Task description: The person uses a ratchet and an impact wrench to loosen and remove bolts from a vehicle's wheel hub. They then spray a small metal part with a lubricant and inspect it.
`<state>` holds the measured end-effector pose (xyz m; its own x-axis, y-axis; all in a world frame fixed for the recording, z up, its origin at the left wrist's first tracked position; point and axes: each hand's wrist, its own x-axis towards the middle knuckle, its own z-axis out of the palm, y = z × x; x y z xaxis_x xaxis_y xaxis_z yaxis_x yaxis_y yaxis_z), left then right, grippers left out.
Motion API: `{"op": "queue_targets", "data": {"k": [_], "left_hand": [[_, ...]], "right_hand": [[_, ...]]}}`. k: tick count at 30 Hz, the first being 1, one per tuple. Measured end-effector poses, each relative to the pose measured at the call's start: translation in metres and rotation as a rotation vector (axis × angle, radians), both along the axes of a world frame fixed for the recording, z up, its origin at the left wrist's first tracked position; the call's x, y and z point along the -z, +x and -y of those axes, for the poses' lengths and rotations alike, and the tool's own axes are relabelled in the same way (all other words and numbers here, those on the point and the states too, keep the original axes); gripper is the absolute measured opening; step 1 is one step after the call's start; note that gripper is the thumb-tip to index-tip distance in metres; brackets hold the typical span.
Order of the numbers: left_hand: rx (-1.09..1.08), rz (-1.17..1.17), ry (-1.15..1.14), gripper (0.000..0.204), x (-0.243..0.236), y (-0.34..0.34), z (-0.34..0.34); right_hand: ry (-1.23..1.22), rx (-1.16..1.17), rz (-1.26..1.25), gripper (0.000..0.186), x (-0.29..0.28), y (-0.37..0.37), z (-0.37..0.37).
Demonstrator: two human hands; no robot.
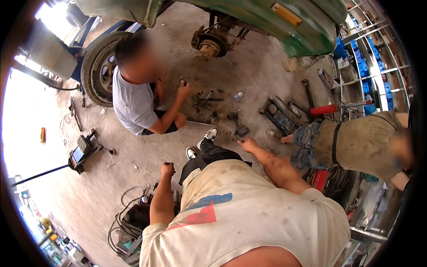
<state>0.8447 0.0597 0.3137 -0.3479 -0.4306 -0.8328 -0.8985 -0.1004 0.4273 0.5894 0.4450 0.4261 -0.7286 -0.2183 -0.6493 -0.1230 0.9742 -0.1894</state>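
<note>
My left hand (167,169) hangs at my left side with its fingers curled in; whatever it may hold is hidden. My right hand (249,144) hangs low on the right, its fingers partly stretched and nothing visible in them. Nearest to it on the floor lies a dark cordless impact wrench (240,129). Beyond that stands a small spray can (239,95). Several hand tools (208,98) lie scattered under the bare wheel hub (209,47) of a raised green vehicle (249,20).
A co-worker in a grey shirt (133,102) crouches by a leaning wheel (98,71). Another person (356,138) bends over at the right, near a floor jack (279,116) with a red handle. Cables (119,218) lie lower left; a diagnostic device (79,153) stands left. Shelving (376,71) lines the right.
</note>
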Motion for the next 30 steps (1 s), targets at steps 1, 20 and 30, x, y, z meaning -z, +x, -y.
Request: {"op": "queue_targets", "data": {"k": [1,20,30], "left_hand": [[0.001,-0.001,0.0,0.032,-0.001,0.0,0.0],[0.129,-0.048,0.003,0.028,0.088,0.033,0.026],[-0.024,-0.049,0.087,0.033,0.004,-0.001,-0.004]], "right_hand": [[0.003,0.012,0.0,0.051,-0.003,0.0,0.003],[-0.088,0.103,0.034,0.047,0.013,0.024,-0.006],[-0.026,-0.025,-0.032,0.048,0.011,0.02,-0.013]]}}
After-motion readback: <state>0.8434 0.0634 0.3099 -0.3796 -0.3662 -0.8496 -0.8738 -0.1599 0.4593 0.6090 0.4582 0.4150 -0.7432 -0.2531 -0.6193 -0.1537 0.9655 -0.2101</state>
